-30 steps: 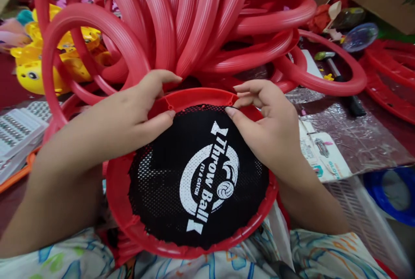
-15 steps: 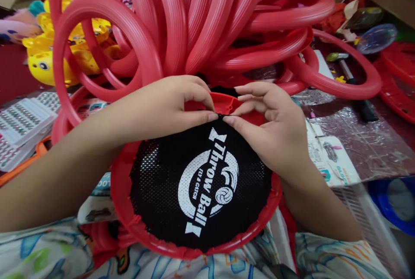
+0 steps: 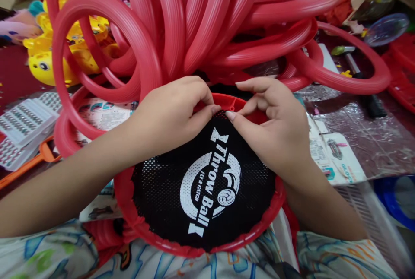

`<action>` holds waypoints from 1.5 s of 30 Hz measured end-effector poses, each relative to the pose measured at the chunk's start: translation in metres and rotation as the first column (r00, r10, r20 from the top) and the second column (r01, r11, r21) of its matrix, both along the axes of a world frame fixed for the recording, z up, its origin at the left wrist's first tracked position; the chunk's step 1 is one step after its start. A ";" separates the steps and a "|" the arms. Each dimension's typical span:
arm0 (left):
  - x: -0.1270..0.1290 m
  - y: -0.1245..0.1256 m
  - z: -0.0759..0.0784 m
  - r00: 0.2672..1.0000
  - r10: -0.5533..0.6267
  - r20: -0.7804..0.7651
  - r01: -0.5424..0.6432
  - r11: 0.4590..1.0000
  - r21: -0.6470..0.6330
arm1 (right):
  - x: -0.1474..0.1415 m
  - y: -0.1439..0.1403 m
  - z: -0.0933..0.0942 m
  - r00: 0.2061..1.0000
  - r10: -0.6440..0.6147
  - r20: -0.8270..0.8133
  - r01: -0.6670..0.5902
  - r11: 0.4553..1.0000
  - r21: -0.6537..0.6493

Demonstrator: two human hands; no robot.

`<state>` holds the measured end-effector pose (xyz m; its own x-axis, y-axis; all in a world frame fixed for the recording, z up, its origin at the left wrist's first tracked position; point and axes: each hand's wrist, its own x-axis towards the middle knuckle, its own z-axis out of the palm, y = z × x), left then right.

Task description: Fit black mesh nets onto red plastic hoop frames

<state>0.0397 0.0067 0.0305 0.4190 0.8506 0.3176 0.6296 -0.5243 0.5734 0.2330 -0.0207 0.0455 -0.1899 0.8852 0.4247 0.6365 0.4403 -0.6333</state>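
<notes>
A red plastic hoop (image 3: 181, 244) rests on my lap with a black mesh net (image 3: 168, 192) stretched across it, printed "Throw Ball" in white. My left hand (image 3: 171, 115) grips the hoop's far rim, thumb pressing the net's top edge. My right hand (image 3: 275, 128) pinches the same net edge beside it, thumb tip almost touching the left thumb. Both thumbs meet at the top of the net, by a small peg on the rim.
A big pile of red plastic rings (image 3: 194, 24) rises right behind the hoop. Yellow duck toys (image 3: 48, 63) and white blister cards (image 3: 22, 128) lie at left. Printed cards (image 3: 337, 158), clear plastic wrap (image 3: 372, 141) and a blue object (image 3: 398, 201) sit at right.
My left hand has slid right along the top rim until its thumb meets the right thumb. The net edge has been worked closer to the rim. The view shifted slightly.
</notes>
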 end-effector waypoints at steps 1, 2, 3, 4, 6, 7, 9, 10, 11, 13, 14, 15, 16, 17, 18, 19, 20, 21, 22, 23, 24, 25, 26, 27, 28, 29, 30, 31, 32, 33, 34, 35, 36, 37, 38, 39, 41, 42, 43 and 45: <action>0.001 -0.001 -0.001 1.000 0.008 -0.007 -0.008 1.000 0.008 | 0.000 0.000 0.000 1.000 -0.001 0.009 0.001 1.000 0.002; 0.001 -0.002 -0.002 1.000 0.016 -0.011 -0.015 1.000 0.015 | 0.000 0.000 0.000 1.000 -0.002 0.016 0.002 1.000 0.003; 0.002 -0.003 -0.003 1.000 0.022 -0.017 -0.021 1.000 0.020 | 0.000 0.000 0.000 1.000 -0.004 0.021 0.004 1.000 0.002; 0.002 -0.004 -0.003 0.999 0.029 -0.025 -0.028 0.999 0.022 | 0.000 0.000 0.000 1.000 -0.009 0.025 0.009 1.000 0.001; 0.003 -0.005 -0.003 0.998 0.051 -0.039 -0.050 0.998 0.025 | 0.000 0.000 0.000 0.999 -0.018 0.039 0.018 1.000 0.006; 0.003 -0.005 -0.003 0.997 0.058 -0.044 -0.057 0.998 0.021 | 0.000 0.000 -0.001 0.998 -0.025 0.051 0.024 1.000 0.017; 0.002 -0.005 -0.002 0.997 0.059 -0.048 -0.058 0.998 0.004 | 0.000 0.001 -0.002 0.996 -0.022 0.084 0.019 0.999 0.040; 0.001 -0.005 -0.002 0.998 0.052 -0.044 -0.052 0.999 -0.009 | 0.000 0.001 -0.002 0.995 -0.006 0.095 0.002 0.999 0.042; 0.001 -0.004 -0.003 0.999 0.039 -0.037 -0.040 0.999 -0.025 | 0.000 0.002 -0.002 0.995 0.016 0.098 -0.020 0.999 0.040; -0.003 -0.004 -0.005 1.000 0.013 -0.003 -0.013 0.999 -0.052 | 0.003 0.002 0.002 0.994 0.052 0.095 -0.056 0.998 0.038; -0.005 -0.004 -0.007 1.000 0.006 0.023 -0.004 0.998 -0.060 | 0.005 0.002 0.006 0.993 0.054 0.106 -0.060 0.997 0.048; -0.008 -0.003 -0.008 0.999 0.003 0.052 0.001 0.998 -0.067 | 0.007 0.001 0.009 0.991 0.044 0.128 -0.053 0.996 0.068; -0.012 -0.003 -0.010 0.997 0.005 0.081 0.002 0.997 -0.077 | 0.009 0.000 0.014 0.986 0.033 0.165 -0.049 0.995 0.090; -0.016 -0.003 -0.011 0.995 0.009 0.103 0.000 0.996 -0.089 | 0.011 -0.001 0.017 0.977 0.036 0.211 -0.059 0.993 0.102; -0.020 -0.003 -0.011 0.994 0.007 0.114 0.005 0.995 -0.104 | 0.013 -0.002 0.020 0.963 0.056 0.265 -0.084 0.992 0.096; -0.025 -0.003 -0.011 0.994 -0.008 0.113 0.021 0.993 -0.115 | 0.014 -0.002 0.022 0.944 0.088 0.318 -0.118 0.990 0.078; -0.030 -0.003 -0.010 0.994 -0.033 0.104 0.045 0.992 -0.122 | 0.014 -0.003 0.023 0.923 0.120 0.367 -0.151 0.987 0.058; -0.034 -0.003 -0.009 0.994 -0.059 0.090 0.070 0.990 -0.123 | 0.014 -0.003 0.022 0.900 0.145 0.411 -0.178 0.983 0.044; -0.037 -0.003 -0.007 0.994 -0.082 0.074 0.090 0.988 -0.123 | 0.013 -0.003 0.020 0.881 0.153 0.448 -0.193 0.980 0.045; -0.040 -0.004 -0.006 0.994 -0.093 0.061 0.100 0.988 -0.117 | 0.012 -0.003 0.018 0.868 0.145 0.474 -0.198 0.978 0.064; -0.042 -0.004 -0.004 0.994 -0.094 0.054 0.099 0.989 -0.112 | 0.011 -0.002 0.015 0.863 0.126 0.488 -0.195 0.976 0.092; -0.042 -0.005 -0.003 0.995 -0.086 0.052 0.091 0.990 -0.108 | 0.009 -0.002 0.013 0.865 0.109 0.490 -0.192 0.974 0.121; -0.042 -0.006 -0.003 0.995 -0.080 0.056 0.085 0.991 -0.103 | 0.008 -0.002 0.011 0.871 0.099 0.482 -0.189 0.972 0.142; -0.041 -0.006 -0.003 0.995 -0.078 0.064 0.084 0.992 -0.095 | 0.007 -0.001 0.009 0.878 0.094 0.469 -0.186 0.971 0.153; -0.040 -0.007 -0.003 0.994 -0.081 0.070 0.087 0.992 -0.090 | 0.006 -0.001 0.008 0.884 0.092 0.458 -0.182 0.971 0.156; -0.038 -0.007 -0.003 0.994 -0.084 0.074 0.091 0.992 -0.088 | 0.006 -0.001 0.008 0.889 0.093 0.448 -0.178 0.972 0.152; -0.037 -0.008 -0.003 0.994 -0.085 0.075 0.092 0.992 -0.091 | 0.006 -0.001 0.009 0.893 0.095 0.440 -0.175 0.974 0.145; -0.036 -0.008 -0.004 0.994 -0.082 0.073 0.089 0.992 -0.094 | 0.006 -0.001 0.009 0.896 0.096 0.433 -0.170 0.976 0.136; -0.035 -0.008 -0.004 0.995 -0.077 0.071 0.083 0.992 -0.097 | 0.006 -0.001 0.009 0.900 0.094 0.427 -0.164 0.978 0.130; -0.034 -0.008 -0.004 0.995 -0.070 0.073 0.077 0.992 -0.098 | 0.007 0.000 0.009 0.902 0.092 0.421 -0.160 0.979 0.128; -0.033 -0.009 -0.004 0.995 -0.065 0.078 0.073 0.993 -0.097 | 0.007 0.000 0.009 0.904 0.089 0.417 -0.158 0.978 0.133; -0.032 -0.009 -0.005 0.994 -0.060 0.090 0.069 0.993 -0.092 | 0.007 0.001 0.009 0.905 0.085 0.417 -0.157 0.977 0.142; -0.031 -0.009 -0.005 0.993 -0.053 0.102 0.063 0.994 -0.089 | 0.007 0.002 0.008 0.904 0.078 0.421 -0.155 0.976 0.153; -0.029 -0.008 -0.006 0.992 -0.043 0.116 0.053 0.995 -0.086 | 0.007 0.003 0.007 0.901 0.067 0.429 -0.151 0.975 0.164; -0.028 -0.008 -0.006 0.991 -0.029 0.132 0.039 0.996 -0.081 | 0.007 0.004 0.006 0.898 0.054 0.437 -0.145 0.973 0.178; -0.026 -0.008 -0.007 0.989 -0.011 0.146 0.023 0.997 -0.078 | 0.007 0.004 0.005 0.895 0.040 0.445 -0.137 0.972 0.189; -0.023 -0.008 -0.008 0.986 0.018 0.164 -0.006 0.997 -0.077 | 0.007 0.006 0.003 0.885 0.018 0.466 -0.127 0.971 0.204; -0.022 -0.008 -0.009 0.986 0.025 0.167 -0.013 0.997 -0.077 | 0.007 0.006 0.003 0.879 0.008 0.476 -0.121 0.971 0.208; -0.022 -0.008 -0.009 0.985 0.030 0.169 -0.017 0.997 -0.077 | 0.006 0.006 0.002 0.875 -0.003 0.484 -0.115 0.970 0.214; -0.022 -0.007 -0.009 0.986 0.032 0.166 -0.019 0.996 -0.083 | 0.006 0.006 0.001 0.867 -0.025 0.497 -0.099 0.970 0.221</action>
<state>0.0179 -0.0008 0.0212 0.3437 0.8862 0.3109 0.5336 -0.4567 0.7118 0.2387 -0.0146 0.0461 -0.4597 0.7610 0.4578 0.8172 0.5642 -0.1174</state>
